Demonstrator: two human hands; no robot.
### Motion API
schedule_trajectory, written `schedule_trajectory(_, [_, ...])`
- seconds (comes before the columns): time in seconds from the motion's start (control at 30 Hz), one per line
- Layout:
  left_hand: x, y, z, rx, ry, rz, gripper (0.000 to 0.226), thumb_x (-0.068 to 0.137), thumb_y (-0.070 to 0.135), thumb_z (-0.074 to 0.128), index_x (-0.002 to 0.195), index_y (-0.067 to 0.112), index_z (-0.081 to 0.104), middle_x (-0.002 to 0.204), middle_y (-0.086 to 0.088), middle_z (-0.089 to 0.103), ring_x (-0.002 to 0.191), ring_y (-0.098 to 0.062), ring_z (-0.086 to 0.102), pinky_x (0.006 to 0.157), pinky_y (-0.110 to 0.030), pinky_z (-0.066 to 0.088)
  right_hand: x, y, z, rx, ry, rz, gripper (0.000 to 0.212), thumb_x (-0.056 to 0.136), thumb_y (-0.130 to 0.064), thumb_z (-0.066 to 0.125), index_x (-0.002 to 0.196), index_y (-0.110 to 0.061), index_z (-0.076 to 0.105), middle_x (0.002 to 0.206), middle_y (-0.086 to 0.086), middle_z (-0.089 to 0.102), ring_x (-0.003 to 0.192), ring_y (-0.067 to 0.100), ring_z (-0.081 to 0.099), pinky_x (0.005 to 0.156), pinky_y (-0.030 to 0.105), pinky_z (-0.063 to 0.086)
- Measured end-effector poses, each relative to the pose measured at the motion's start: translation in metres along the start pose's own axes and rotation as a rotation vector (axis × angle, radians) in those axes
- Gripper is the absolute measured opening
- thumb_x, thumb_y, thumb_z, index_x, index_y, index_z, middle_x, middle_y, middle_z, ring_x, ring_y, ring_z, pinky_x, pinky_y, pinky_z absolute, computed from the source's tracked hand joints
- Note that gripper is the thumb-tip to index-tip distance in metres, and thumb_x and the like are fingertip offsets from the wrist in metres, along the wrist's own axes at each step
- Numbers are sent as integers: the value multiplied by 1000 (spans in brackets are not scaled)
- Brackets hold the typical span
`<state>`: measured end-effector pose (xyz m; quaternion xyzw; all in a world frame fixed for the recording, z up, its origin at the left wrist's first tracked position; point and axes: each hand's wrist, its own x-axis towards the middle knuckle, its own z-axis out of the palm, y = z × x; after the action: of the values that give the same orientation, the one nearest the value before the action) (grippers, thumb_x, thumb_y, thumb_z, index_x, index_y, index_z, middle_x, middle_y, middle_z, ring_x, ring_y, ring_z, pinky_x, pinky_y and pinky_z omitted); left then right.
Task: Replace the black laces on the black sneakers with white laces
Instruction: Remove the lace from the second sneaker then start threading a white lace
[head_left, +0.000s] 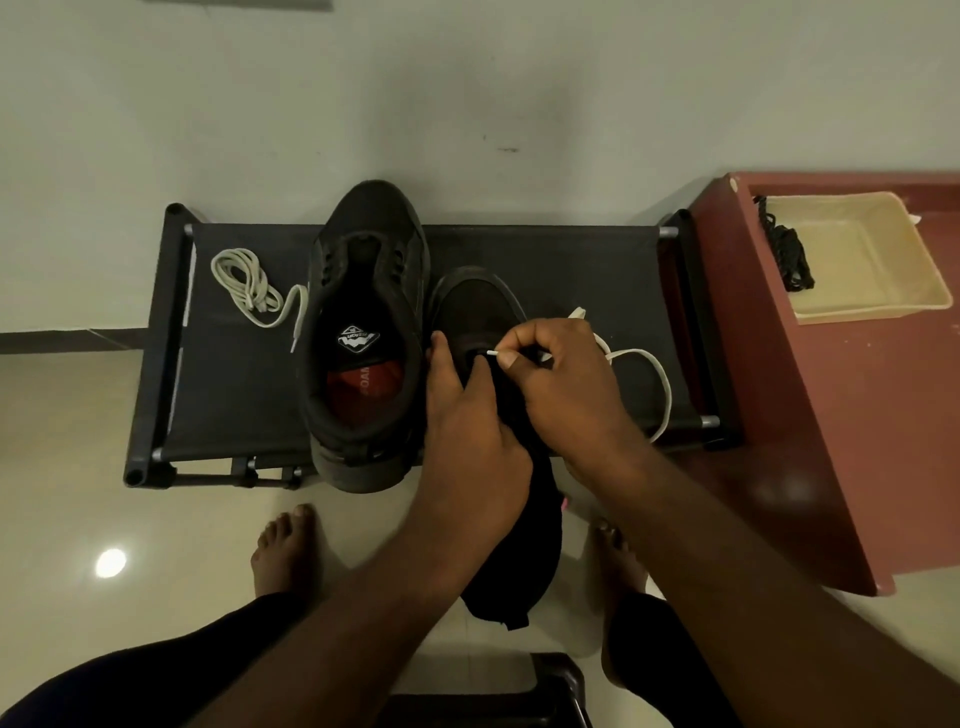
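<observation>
I have one view only, from the camera worn on the person's head. It faces forward and steeply down on a low black rack (571, 260), which fills the middle. The left hand (467, 431), gripping a black sneaker (478, 304), and the right hand (566, 379), pinching a white lace (666, 395), are close under the lens. The wall (467, 78) lies at 12 o'clock, bare feet (283, 545) at 6 o'clock, a red ledge (831, 415) at 3 o'clock.
</observation>
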<state>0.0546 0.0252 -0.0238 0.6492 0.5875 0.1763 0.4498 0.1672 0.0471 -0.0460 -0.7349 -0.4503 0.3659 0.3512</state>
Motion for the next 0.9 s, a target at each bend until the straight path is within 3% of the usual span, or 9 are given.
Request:
schedule_trajectory(0.13, [-5, -2, 3, 37, 13, 28, 61, 98, -3, 36, 156, 8, 18, 163, -3, -19, 150, -13, -16, 123, -25, -1, -2, -1, -1, -28, 48, -31, 12, 89, -16, 71, 83, -27, 71, 107, 0, 63, 100, -2, 57, 85, 6, 43])
schedule_trajectory(0.23, [-7, -4, 6, 48, 39, 29, 62, 97, -4, 36, 155, 9, 19, 163, -2, -18, 150, -12, -16, 121, -23, -4, -7, -4, -4, -45, 62, -36, 20, 89, -14, 70, 80, -31, 65, 107, -5, 56, 93, -17, 49, 79, -2, 35])
schedule_trajectory(0.43, [-9, -3, 9, 34, 49, 35, 63, 98, -3, 37, 156, 12, 18, 163, 0, -17, 150, -11, -17, 124, -29, 0, -10, -4, -7, -83, 56, -69, 20, 89, -13, 70, 81, -30, 65, 105, -7, 55, 93, -14, 50, 77, -2, 35])
schedule_trajectory(0.73, [-11, -7, 8, -5, 36, 58, 64, 97, -5, 36, 156, 13, 17, 162, 5, -19, 148, -5, -17, 123, -23, 0, -13, -7, -7, 33, 26, -7, 17, 88, -14, 73, 82, -30, 69, 110, -9, 54, 100, -18, 46, 77, -6, 33])
schedule_trajectory(0.9, [-10, -8, 9, -1, 44, 61, 65, 97, -5, 37, 156, 14, 19, 162, 6, -19, 147, -3, -19, 122, -22, -2, -13, -9, -6, -25, 42, -28, 20, 89, -13, 72, 81, -31, 67, 110, -9, 53, 99, -11, 49, 79, -5, 33])
